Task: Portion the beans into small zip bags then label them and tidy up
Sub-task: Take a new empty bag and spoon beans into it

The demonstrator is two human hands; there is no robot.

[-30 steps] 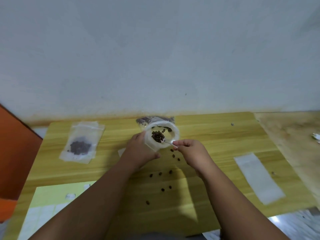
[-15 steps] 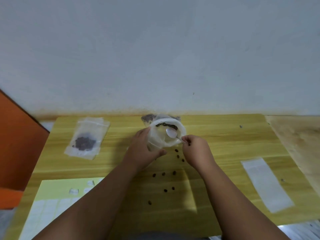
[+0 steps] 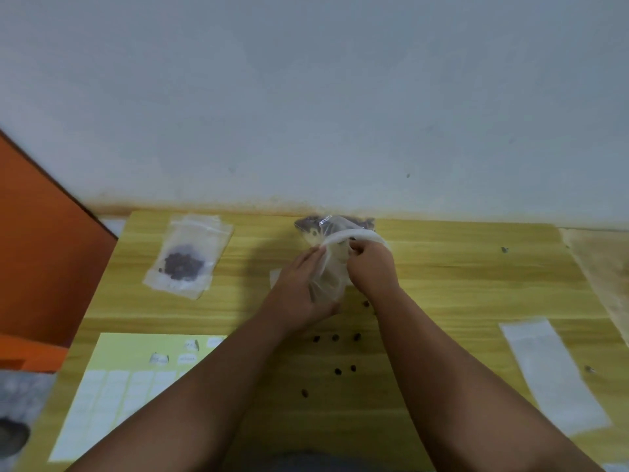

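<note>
Clear zip bag (image 3: 327, 279) | mouth toward wall (image 3: 306, 97) | left hand (image 3: 299, 289) grips | right hand (image 3: 371, 265) pinches rim

Grey-white wall (image 3: 306, 97) is filling the upper half of the view, and an orange-brown stain band (image 3: 204, 203) is running along its base. Yellow wood-grain table (image 3: 459, 284) is butting against the wall. A paler, worn surface (image 3: 606, 267) is adjoining the table's right edge. An orange panel (image 3: 44, 250) is standing at the left. Grey speckled floor (image 3: 20, 393) is showing lower left, with a dark round object (image 3: 12, 436) lying there, too blurred to identify.
</note>
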